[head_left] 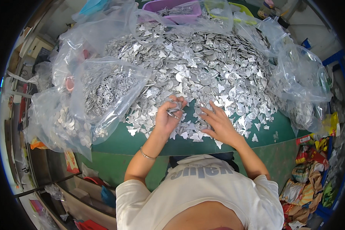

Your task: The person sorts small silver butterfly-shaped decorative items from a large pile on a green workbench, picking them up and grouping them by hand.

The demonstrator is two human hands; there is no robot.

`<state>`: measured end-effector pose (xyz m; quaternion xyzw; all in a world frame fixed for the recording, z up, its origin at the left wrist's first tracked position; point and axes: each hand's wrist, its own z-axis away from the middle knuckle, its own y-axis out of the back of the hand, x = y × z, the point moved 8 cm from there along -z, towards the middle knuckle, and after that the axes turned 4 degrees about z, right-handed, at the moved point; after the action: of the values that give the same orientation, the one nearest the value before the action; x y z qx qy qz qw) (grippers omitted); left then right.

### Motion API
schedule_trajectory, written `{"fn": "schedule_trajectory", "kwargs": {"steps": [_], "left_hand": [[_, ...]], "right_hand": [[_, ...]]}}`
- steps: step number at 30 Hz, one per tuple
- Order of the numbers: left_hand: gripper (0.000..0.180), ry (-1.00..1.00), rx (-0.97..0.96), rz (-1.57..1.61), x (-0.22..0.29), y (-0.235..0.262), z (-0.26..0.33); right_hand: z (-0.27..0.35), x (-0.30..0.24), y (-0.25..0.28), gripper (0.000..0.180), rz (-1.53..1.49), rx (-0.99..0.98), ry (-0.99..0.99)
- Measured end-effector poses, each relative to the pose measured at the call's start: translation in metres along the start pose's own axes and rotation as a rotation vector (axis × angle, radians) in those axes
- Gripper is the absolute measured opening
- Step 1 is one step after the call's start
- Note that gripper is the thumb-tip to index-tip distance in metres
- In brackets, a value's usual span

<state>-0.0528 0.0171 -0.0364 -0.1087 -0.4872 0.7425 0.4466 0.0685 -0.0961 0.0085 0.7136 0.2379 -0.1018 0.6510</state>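
A wide heap of flat silver metal pieces (203, 65) covers the table, with round discs and butterfly-like shapes among them. My left hand (168, 115) is at the heap's near edge, its fingers curled around a few small metal pieces (174, 111). To its right, my right hand (221, 125) lies palm down with its fingers spread, the fingertips touching loose pieces. What is under those fingertips I cannot make out. Between my hands lies a thinner scatter of pieces (191, 126) on the green tabletop (119, 142).
Clear plastic bags of metal parts (111, 86) stand left of the heap, and another bag (301, 76) is on the right. A purple bin (151, 7) and a yellow-green bin (241, 8) are at the back. Packages (301, 188) pile up at lower right; drawers (84, 195) are at lower left.
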Motion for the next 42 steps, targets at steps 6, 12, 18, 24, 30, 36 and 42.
{"fn": "schedule_trajectory", "kwargs": {"steps": [6,12,18,24,30,36,42], "left_hand": [[0.022,0.111,-0.182,-0.203,-0.015,-0.015,-0.017],[0.026,-0.035,-0.171,-0.868,-0.018,-0.04,-0.012],[0.031,-0.287,-0.253,-1.297,-0.009,-0.061,-0.013],[0.04,-0.843,-0.445,-2.211,-0.029,-0.109,-0.032],[0.037,-0.732,-0.621,-2.481,-0.044,-0.103,-0.053],[0.032,-0.785,-0.614,-2.382,-0.031,-0.115,-0.032],[0.018,-0.177,-0.411,-1.369,0.002,-0.087,-0.034]], "right_hand": [[0.02,0.024,0.033,0.019,-0.421,0.277,-0.197],[0.01,0.071,0.072,0.028,0.137,0.51,-0.365],[0.009,0.051,0.036,0.036,0.171,0.312,-0.225],[0.017,0.058,0.053,0.019,-0.113,0.452,-0.293],[0.028,0.083,0.066,0.017,-0.22,0.515,-0.345],[0.02,0.113,0.095,0.037,-0.115,0.538,-0.445],[-0.021,0.119,0.063,0.05,0.313,0.46,-0.32]]}}
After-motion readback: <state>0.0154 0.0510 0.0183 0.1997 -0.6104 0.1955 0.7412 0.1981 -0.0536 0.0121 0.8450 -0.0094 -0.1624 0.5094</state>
